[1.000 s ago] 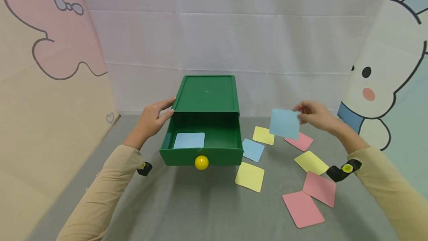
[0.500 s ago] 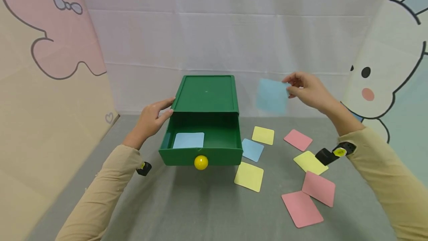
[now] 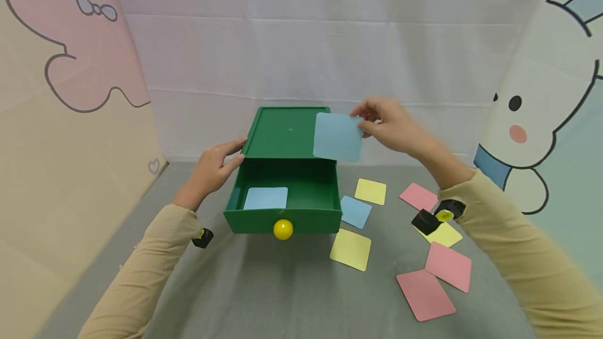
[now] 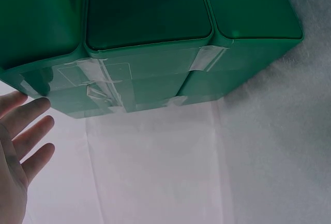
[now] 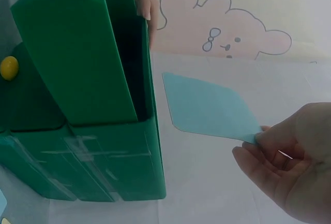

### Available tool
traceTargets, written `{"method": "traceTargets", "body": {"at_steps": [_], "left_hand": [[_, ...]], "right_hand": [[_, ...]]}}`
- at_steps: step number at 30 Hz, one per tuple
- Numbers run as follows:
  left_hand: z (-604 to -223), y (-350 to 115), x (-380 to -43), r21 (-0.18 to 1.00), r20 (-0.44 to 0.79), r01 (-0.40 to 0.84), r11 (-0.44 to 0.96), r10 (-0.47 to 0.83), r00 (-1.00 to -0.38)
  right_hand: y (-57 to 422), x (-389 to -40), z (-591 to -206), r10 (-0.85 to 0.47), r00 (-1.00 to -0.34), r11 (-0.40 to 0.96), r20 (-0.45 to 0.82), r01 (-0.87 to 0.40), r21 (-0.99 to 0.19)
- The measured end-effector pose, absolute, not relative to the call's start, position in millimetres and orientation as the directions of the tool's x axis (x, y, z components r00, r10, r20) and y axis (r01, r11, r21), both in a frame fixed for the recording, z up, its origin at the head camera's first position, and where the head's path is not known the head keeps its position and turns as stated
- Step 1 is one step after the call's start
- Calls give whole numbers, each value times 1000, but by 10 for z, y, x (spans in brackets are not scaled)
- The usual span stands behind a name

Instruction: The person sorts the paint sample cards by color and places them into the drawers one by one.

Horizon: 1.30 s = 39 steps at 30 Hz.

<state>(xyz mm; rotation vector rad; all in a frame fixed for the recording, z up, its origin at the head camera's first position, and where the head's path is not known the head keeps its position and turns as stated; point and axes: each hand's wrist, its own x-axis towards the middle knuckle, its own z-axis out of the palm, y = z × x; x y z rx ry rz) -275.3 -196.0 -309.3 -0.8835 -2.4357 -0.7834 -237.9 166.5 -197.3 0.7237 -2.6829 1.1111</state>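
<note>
Between thumb and fingers, my right hand (image 3: pixel 388 124) pinches a light blue card (image 3: pixel 335 137) by its right edge. The card is in the air, overlapping the right side of the green drawer cabinet (image 3: pixel 287 132) in the head view. The top drawer (image 3: pixel 254 221), with a yellow knob (image 3: pixel 283 229), is pulled out, and another light blue card (image 3: pixel 266 198) lies in it. Straight, spread fingers of my left hand (image 3: pixel 214 169) rest at the cabinet's upper left edge. The left wrist view shows the taped stack of green units (image 4: pixel 155 79) beside that hand.
Right of the cabinet on the grey table (image 3: pixel 264 297) lie a blue card (image 3: pixel 356 212), yellow cards (image 3: pixel 350 250) and pink cards (image 3: pixel 426 294). A white cloth (image 3: pixel 306 56) hangs behind, with cartoon-printed panels at both sides.
My right hand has lifted the blue card from over the table cards, then carried it left to the cabinet's right side. The left hand has stayed in place.
</note>
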Motion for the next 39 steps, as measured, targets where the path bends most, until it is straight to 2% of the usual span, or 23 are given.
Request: {"method": "traceTargets", "body": {"at_steps": [9, 18, 24, 30, 39], "left_hand": [[-3107, -1949, -2751, 357, 563, 683, 637, 437, -701], [-3114, -1940, -2746, 357, 565, 680, 640, 432, -703], [-3112, -1936, -2745, 360, 565, 679, 640, 430, -704], [-3113, -1938, -2747, 355, 563, 679, 643, 432, -704], [-3111, -1938, -2740, 364, 559, 677, 639, 431, -708]], "right_hand": [[1311, -2301, -2177, -498, -830, 570, 252, -532, -626], [1033, -2153, -2437, -548, -819, 501, 168, -483, -718], [950, -2113, -2580, -570, -810, 488, 141, -471, -735], [908, -2115, -2661, -601, -788, 484, 133, -491, -724], [850, -2110, -2696, -607, -774, 545, 184, -573, -613]]}}
